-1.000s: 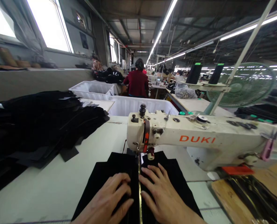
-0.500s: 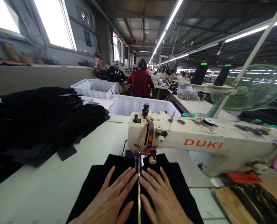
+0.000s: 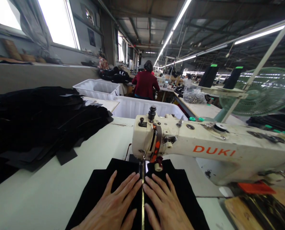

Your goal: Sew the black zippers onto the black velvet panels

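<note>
Head view: left hand point(image 3: 113, 206) and right hand point(image 3: 166, 204), grip wide and empty, are flattening black fabric point(image 3: 94, 188) beside the zipper point(image 3: 142, 199), seam seemingly barely begun.

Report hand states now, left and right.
Left hand: open, palm down, flat on the black fabric, left of the gold zipper.
Right hand: open, palm down, flat on the same fabric, right of the zipper.

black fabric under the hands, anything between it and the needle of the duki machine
Nothing visible. The left hand and right hand lie flat on the black fabric either side of the gold zipper, and the fabric's far edge reaches under the DUKI sewing machine head.
</note>
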`<state>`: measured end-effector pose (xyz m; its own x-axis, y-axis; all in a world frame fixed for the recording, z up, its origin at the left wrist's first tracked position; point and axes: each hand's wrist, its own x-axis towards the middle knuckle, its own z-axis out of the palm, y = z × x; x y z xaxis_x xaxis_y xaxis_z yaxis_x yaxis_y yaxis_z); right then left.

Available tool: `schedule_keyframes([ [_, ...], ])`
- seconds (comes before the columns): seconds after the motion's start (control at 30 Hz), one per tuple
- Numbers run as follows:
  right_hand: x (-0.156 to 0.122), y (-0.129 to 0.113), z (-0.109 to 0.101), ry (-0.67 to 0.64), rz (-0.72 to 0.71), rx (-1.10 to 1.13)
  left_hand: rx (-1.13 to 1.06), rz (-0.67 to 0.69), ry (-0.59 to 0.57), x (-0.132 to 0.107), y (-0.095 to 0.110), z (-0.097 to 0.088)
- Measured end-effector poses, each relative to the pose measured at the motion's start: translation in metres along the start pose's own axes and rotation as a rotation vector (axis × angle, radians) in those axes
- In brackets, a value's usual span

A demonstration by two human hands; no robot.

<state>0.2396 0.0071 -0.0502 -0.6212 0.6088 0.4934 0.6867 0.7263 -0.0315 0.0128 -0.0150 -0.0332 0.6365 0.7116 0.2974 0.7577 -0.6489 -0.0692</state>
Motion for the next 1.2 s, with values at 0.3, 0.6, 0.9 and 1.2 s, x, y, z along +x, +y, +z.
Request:
schedule_keyframes([
  [0.3,0.010,0.007,0.003,-0.068,0.031,0.005,-0.082,-0.031,-0.030,0.009,-0.010,0.006],
  [0.6,0.024,0.014,0.003,-0.095,0.064,0.076,-0.174,-0.046,-0.006,0.017,-0.025,0.017],
  [0.9,0.023,0.020,0.009,-0.135,0.057,0.063,-0.181,-0.064,-0.061,0.018,-0.025,0.017],
  [1.2,0.028,0.012,-0.012,-0.260,0.124,0.128,-0.257,-0.132,-0.168,0.023,-0.022,0.003],
])
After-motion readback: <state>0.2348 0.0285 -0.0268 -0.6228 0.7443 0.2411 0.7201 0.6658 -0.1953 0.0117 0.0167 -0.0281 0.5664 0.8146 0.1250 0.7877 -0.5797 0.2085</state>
